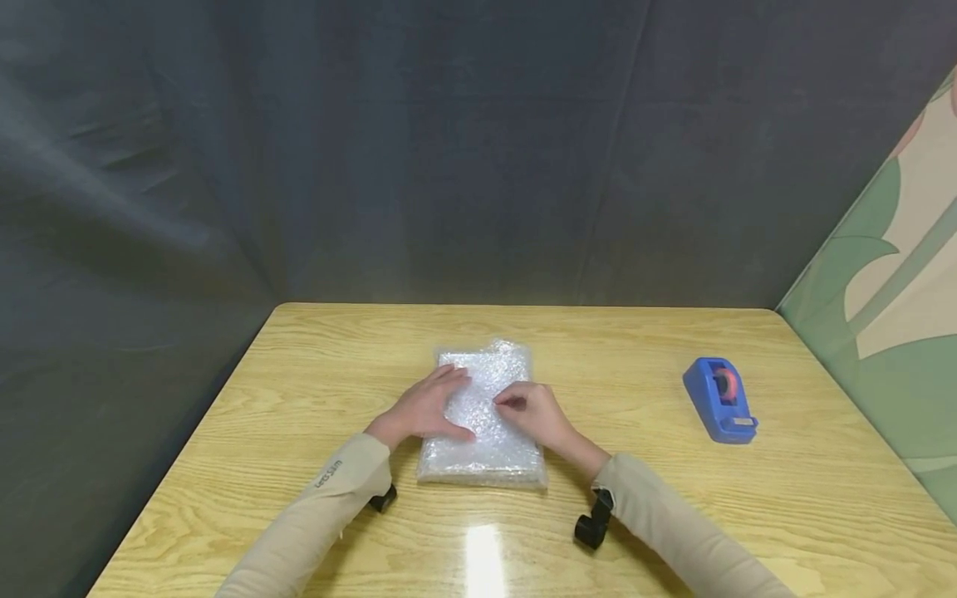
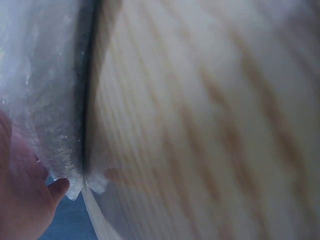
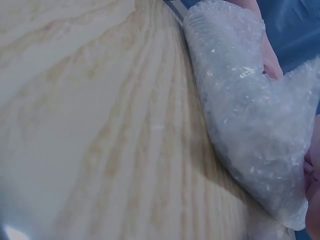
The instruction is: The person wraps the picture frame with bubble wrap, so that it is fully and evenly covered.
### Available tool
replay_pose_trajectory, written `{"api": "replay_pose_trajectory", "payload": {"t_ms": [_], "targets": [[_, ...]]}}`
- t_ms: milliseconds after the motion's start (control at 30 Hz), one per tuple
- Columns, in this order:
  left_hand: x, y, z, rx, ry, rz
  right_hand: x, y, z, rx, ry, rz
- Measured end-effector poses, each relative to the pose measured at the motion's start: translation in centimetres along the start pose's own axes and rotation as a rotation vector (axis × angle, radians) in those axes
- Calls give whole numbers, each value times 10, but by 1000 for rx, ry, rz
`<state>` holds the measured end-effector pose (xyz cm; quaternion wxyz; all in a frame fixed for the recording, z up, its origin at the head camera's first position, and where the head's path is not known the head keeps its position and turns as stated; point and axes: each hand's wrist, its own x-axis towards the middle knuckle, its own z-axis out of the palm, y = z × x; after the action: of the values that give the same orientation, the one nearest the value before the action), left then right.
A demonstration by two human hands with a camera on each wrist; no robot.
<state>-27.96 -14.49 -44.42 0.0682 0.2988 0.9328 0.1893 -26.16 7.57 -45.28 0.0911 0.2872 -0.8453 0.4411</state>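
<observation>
A flat rectangular package in clear bubble wrap lies on the table in front of me. Across its left side rests my left hand, fingers spread and thumb apart. My right hand is over the package's right side, its fingers curled and thumb against the forefinger, pinching the wrap. In the right wrist view a flap of bubble wrap stands up from the package, beside the right hand at the frame's edge. Whatever is inside the wrap is hard to make out.
A blue tape dispenser with a reddish roll stands on the right of the wooden table. Behind the table hangs a dark curtain. A patterned panel borders the right edge.
</observation>
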Motion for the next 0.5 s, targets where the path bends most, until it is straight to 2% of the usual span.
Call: {"api": "replay_pose_trajectory", "payload": {"t_ms": [233, 400, 500], "targets": [[0, 1, -1, -11, 2, 8, 3, 1, 1, -17, -20, 13], [-1, 1, -1, -9, -6, 1, 6, 0, 2, -44, -57, -28], [-1, 2, -2, -5, -10, -3, 7, 0, 4, -61, -75, -27]]}}
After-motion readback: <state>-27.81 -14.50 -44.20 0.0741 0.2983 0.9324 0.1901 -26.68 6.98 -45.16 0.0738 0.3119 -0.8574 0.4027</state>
